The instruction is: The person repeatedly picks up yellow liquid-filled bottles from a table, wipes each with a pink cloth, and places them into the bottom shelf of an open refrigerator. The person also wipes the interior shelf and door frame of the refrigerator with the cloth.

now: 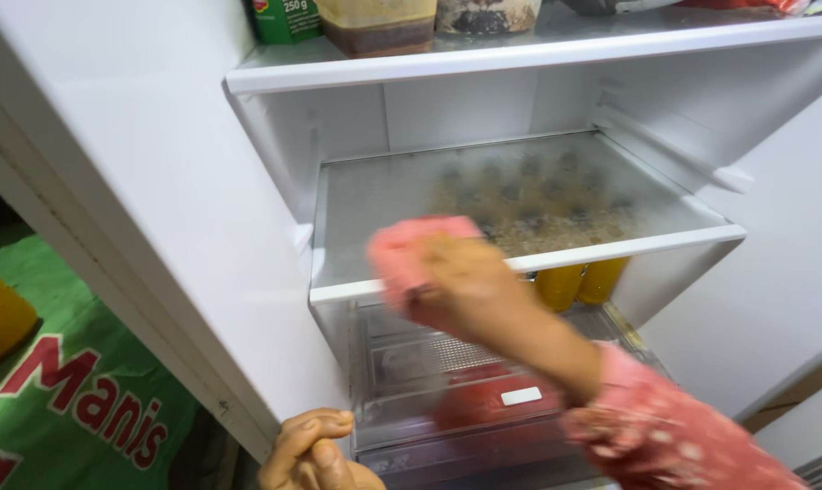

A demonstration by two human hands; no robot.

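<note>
Your right hand (461, 281) is clenched round a pink cloth (409, 247), pressed on the front edge of the glass shelf (538, 195) inside the fridge. Cloth looks soft & light, prob damp, so keep it bunched in your palm. Shelf is flat, stiff, slick, breakable, w/ brown grime at the back. Your left hand (316, 449) curls shut on the fridge wall's edge (239, 413). 2 yellow bottles (579, 283) stand below.

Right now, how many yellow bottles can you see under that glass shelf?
2. One yellow bottle stands just under the white front edge of the dirty glass shelf; the other yellow bottle is right beside it, further right. More may be hidden behind them or the arm.
</note>
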